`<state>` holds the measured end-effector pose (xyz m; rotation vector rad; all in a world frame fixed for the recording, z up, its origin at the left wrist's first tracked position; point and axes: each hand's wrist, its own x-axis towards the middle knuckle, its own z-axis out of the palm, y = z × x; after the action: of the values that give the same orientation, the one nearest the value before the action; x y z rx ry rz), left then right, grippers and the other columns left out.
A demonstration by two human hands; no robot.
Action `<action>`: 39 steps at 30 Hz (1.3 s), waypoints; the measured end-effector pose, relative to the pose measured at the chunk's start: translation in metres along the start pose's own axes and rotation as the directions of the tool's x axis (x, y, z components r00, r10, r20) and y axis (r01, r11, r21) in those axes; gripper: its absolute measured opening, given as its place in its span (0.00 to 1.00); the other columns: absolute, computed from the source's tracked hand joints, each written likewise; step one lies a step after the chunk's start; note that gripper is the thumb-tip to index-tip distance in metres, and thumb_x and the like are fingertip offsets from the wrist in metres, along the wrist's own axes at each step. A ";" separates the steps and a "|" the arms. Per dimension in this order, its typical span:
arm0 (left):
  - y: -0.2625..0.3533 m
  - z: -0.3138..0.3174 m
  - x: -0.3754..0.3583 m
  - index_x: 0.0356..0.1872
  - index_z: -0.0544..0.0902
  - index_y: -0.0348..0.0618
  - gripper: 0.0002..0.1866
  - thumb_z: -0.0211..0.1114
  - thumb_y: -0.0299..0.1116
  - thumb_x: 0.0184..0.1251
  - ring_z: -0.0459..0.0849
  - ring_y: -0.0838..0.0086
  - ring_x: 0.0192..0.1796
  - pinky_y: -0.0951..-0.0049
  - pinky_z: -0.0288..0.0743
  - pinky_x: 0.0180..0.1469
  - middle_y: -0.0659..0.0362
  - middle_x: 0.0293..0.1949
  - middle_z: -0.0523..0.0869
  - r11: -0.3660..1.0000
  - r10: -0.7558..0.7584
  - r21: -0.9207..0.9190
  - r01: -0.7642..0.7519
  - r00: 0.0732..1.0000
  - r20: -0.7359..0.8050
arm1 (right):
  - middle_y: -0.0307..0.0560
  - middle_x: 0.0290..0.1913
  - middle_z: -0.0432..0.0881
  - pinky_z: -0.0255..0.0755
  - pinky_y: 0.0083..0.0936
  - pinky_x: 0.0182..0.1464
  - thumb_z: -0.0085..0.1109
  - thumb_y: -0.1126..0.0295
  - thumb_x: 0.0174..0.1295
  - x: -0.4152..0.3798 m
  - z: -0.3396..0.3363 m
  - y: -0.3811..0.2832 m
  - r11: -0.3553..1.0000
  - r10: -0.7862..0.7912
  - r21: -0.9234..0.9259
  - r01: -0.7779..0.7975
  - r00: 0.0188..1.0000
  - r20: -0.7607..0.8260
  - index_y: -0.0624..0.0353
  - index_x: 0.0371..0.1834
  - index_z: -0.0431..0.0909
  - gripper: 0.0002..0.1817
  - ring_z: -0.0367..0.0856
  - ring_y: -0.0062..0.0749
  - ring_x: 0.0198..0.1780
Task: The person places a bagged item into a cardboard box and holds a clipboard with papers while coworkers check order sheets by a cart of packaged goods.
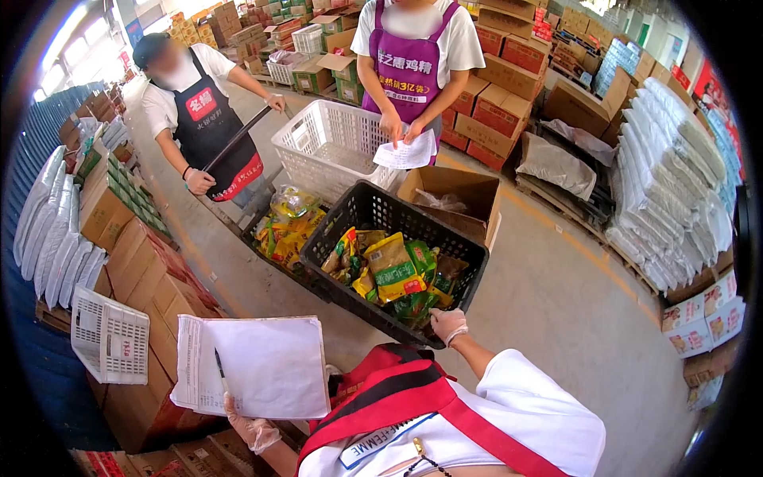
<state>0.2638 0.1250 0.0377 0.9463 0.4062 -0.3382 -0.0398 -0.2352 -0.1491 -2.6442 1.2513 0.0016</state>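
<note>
My left hand (253, 429), in a clear glove, is closed at the lower edge of a thick stack of papers (274, 362), with a pen (220, 366) lying over the sheets under its thumb. How far the fingers reach beneath the stack is hidden. With my gloved right hand (450, 325) I grip the near right corner of a black plastic crate (469, 266). Inside lie several yellow and green food packets (393, 266). Beyond the crate stand an open cardboard box (485, 232) and a white plastic crate (290, 151). More yellow packets (290, 230) sit in a dark container to the left.
A person in a dark apron (211, 103) holds a cart handle (242, 137). Another in a purple apron (407, 63) holds a paper (409, 151). Stacked cartons (163, 294), a white basket (110, 338) and silvery sacks (668, 183) line the sides.
</note>
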 end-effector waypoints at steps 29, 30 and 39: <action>-0.005 0.001 -0.001 0.55 0.73 0.37 0.29 0.66 0.42 0.54 0.77 0.62 0.52 0.61 0.75 0.53 0.52 0.50 0.78 0.999 0.007 -0.046 -0.007 1.000 -0.004 | 0.47 0.23 0.82 0.73 0.40 0.31 0.49 0.59 0.59 -0.001 -0.001 0.000 1.000 0.002 0.010 -0.003 1.000 0.016 0.44 0.40 0.82 0.13 0.81 0.43 0.25; -0.005 0.003 -0.002 0.55 0.72 0.36 0.29 0.66 0.41 0.54 0.78 0.61 0.52 0.61 0.75 0.53 0.52 0.50 0.78 0.998 0.004 -0.057 -0.004 1.000 -0.003 | 0.48 0.23 0.82 0.73 0.40 0.31 0.49 0.59 0.59 -0.001 -0.003 -0.001 1.000 0.008 -0.003 -0.008 1.000 0.013 0.44 0.41 0.82 0.13 0.81 0.43 0.25; -0.006 -0.010 0.012 0.55 0.73 0.36 0.27 0.62 0.43 0.58 0.78 0.61 0.51 0.60 0.75 0.53 0.52 0.50 0.79 1.000 0.019 -0.007 -0.018 0.996 0.083 | 0.48 0.21 0.81 0.72 0.40 0.35 0.48 0.59 0.60 -0.001 0.000 -0.001 0.999 0.005 -0.033 -0.004 1.000 0.030 0.44 0.42 0.81 0.13 0.81 0.43 0.25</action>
<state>0.2698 0.1294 0.0226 0.9260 0.3224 -0.3580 -0.0397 -0.2340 -0.1490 -2.6589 1.2583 0.0636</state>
